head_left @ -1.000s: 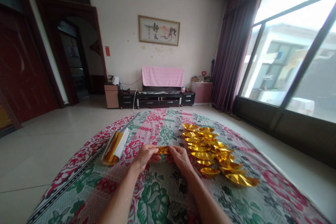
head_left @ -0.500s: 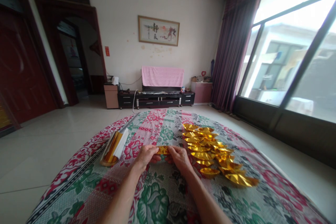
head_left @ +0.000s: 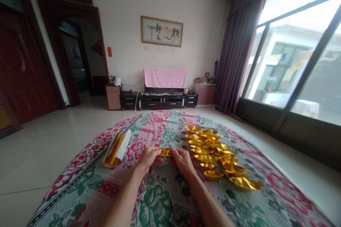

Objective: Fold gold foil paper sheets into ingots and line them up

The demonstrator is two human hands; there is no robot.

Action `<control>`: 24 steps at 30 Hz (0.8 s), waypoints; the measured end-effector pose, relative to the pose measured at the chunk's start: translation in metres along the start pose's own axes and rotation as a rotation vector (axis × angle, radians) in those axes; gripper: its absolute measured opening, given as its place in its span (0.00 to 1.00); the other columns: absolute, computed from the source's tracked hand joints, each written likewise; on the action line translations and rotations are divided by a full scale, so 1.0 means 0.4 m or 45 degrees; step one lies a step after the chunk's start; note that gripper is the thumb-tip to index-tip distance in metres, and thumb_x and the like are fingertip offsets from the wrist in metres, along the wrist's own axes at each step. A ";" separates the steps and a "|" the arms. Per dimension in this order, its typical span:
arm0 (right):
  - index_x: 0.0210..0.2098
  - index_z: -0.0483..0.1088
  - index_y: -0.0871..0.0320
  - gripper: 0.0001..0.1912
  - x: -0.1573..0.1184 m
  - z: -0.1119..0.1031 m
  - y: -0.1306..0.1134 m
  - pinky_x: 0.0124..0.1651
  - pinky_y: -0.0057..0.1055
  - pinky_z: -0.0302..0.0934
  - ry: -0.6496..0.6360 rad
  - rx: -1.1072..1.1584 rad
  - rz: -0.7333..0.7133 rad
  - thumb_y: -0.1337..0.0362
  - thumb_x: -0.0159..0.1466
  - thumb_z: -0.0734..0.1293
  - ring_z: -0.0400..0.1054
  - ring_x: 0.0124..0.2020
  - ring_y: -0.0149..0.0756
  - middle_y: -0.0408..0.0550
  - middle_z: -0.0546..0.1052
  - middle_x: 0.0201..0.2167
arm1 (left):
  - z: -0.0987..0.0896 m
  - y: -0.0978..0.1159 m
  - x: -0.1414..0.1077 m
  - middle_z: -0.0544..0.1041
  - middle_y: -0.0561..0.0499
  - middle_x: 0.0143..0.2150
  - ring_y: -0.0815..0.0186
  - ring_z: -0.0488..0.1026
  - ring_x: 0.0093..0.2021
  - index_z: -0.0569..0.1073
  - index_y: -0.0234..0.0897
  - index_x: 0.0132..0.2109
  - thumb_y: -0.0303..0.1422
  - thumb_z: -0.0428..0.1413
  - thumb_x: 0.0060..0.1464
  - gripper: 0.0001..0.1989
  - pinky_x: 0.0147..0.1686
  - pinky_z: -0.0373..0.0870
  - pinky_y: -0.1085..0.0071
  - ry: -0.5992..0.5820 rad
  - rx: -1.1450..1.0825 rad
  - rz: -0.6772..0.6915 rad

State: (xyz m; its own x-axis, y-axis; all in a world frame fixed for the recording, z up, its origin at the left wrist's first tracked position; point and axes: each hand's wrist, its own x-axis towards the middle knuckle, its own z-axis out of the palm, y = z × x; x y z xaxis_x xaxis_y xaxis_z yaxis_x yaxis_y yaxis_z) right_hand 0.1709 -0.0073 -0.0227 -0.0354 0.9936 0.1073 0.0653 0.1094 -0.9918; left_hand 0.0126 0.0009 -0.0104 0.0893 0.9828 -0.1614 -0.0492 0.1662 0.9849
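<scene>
A folded strip of shiny gold foil paper [head_left: 166, 152] is stretched level between my two hands, above the flowered cloth [head_left: 157, 205]. My left hand [head_left: 149, 158] pinches its left end, thumb on top. At the other end, my right hand [head_left: 182, 159] grips it the same way. Just right of my right hand, several gold paper ingots [head_left: 206, 158] stand in two rough columns, boat-shaped with pointed ends. Left of my left hand lies a loosely rolled stack of gold and white paper sheets [head_left: 116, 149].
The cloth covers a rounded surface whose edge curves toward the tiled floor [head_left: 53, 127]. Beyond it, a low black TV cabinet [head_left: 161, 103] stands against the wall, with a pink cloth [head_left: 165, 77] above. Large windows [head_left: 282, 64] and a purple curtain [head_left: 234, 49] are at right.
The view has shifted very slightly. Both hands keep the same grip on the foil strip, and the ingots and paper stack stay in place.
</scene>
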 end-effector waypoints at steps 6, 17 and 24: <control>0.34 0.73 0.63 0.28 -0.002 0.002 -0.002 0.24 0.29 0.63 -0.019 0.044 0.030 0.43 0.53 0.62 0.69 0.21 0.36 0.47 0.76 0.22 | -0.003 0.000 0.002 0.76 0.49 0.24 0.70 0.71 0.20 0.74 0.29 0.35 0.37 0.58 0.43 0.15 0.18 0.63 0.78 0.015 0.001 0.001; 0.35 0.73 0.63 0.30 0.001 0.002 0.005 0.25 0.30 0.64 -0.029 0.065 0.033 0.41 0.52 0.62 0.70 0.21 0.36 0.47 0.76 0.22 | 0.001 0.005 -0.002 0.76 0.48 0.23 0.69 0.72 0.20 0.75 0.29 0.36 0.37 0.58 0.42 0.16 0.17 0.62 0.78 0.012 -0.021 0.002; 0.33 0.73 0.63 0.26 -0.001 0.004 0.001 0.24 0.29 0.63 -0.041 0.078 0.053 0.44 0.53 0.62 0.69 0.21 0.36 0.46 0.76 0.22 | 0.000 0.004 0.000 0.76 0.49 0.23 0.70 0.71 0.20 0.74 0.27 0.38 0.36 0.56 0.44 0.16 0.18 0.62 0.78 0.010 -0.007 0.006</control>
State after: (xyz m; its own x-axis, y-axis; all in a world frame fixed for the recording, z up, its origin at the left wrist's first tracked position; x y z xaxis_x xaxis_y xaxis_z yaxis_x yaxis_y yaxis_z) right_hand 0.1694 -0.0077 -0.0232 -0.0660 0.9957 0.0647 0.0062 0.0652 -0.9979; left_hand 0.0125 0.0013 -0.0087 0.0813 0.9843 -0.1569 -0.0548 0.1616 0.9853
